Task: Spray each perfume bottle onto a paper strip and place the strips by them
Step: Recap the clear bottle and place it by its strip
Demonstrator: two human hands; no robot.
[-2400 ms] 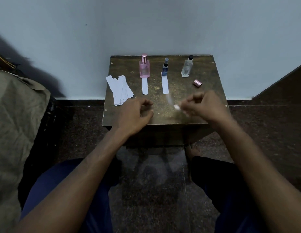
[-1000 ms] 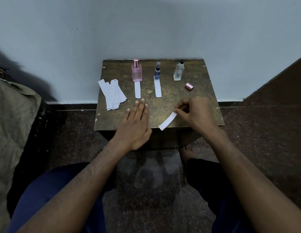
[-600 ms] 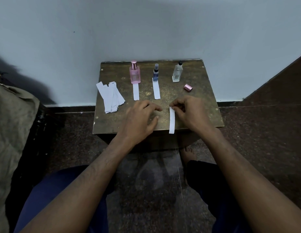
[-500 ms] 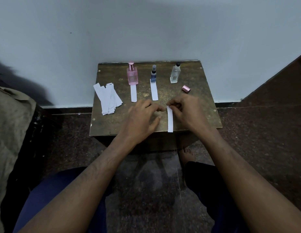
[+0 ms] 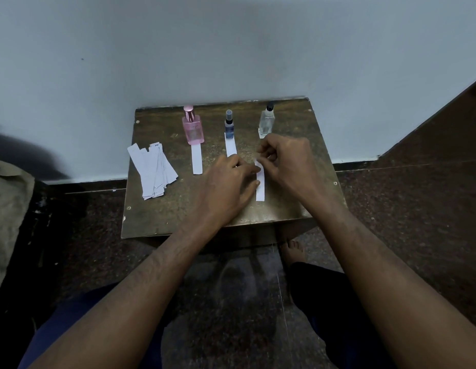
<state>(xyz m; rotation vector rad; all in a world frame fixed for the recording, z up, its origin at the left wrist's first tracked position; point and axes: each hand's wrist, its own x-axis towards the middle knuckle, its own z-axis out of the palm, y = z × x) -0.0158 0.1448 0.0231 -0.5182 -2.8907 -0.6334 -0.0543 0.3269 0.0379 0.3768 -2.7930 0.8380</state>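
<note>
Three perfume bottles stand in a row at the back of a small brown table (image 5: 162,217): a pink bottle (image 5: 193,129), a slim blue bottle (image 5: 229,125) and a clear bottle (image 5: 267,121). A white strip (image 5: 196,159) lies in front of the pink bottle, another strip (image 5: 230,146) in front of the blue one. My right hand (image 5: 290,162) pinches the top end of a third strip (image 5: 260,186), which lies lengthwise on the table below the clear bottle. My left hand (image 5: 226,187) touches that strip's left edge with its fingertips.
A loose pile of unused paper strips (image 5: 151,170) lies at the table's left edge. The pale wall rises directly behind the bottles. Dark stone floor surrounds the table, with a beige cloth (image 5: 8,217) at far left and my bare foot (image 5: 291,251) under the table.
My right hand carried the strip forward from the table's front edge toward the clear bottle and turned it lengthwise. My left hand came over to its left side. The pink cap is now hidden.
</note>
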